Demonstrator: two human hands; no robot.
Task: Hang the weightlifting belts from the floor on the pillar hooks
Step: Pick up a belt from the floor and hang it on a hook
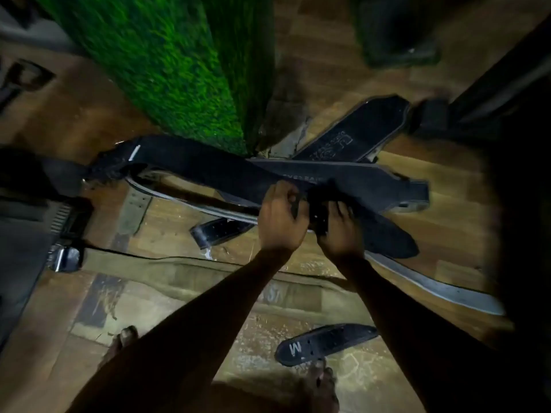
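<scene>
Several weightlifting belts lay crossed on the floor before us in the head view, piled at the foot of the pillar (179, 70), which was clad in green artificial grass. A long black belt (193, 165) ran from the left across the pillar's base. A second black belt with pale lettering (354, 135) stuck out to the upper right behind it. A silver-edged belt (432, 287) stretched under the pile toward the lower right, and a narrow perforated strap end (220, 231) poked out below the middle. Nearer to us an olive belt (185, 275) lay across the floor with its metal buckle (64, 257) at the left, and a black belt end marked with an M (325, 344) rested just beside our bare right foot (322, 383). Our left foot (125, 338) showed partly behind our left forearm. Dark equipment stood at the left and right edges, too blurred and dim to name.

We stood on a wooden plank floor (432, 174), scuffed and worn pale in patches; the room was dim, and we could see no hooks.

Our left hand (281, 217) and right hand (340, 231) were close together over the middle of the pile, fingers curled around a black belt (387, 186) that crossed over the others. The left gripped its near edge with the thumb on top; the right clutched the strap just beside it, where small holes showed.
</scene>
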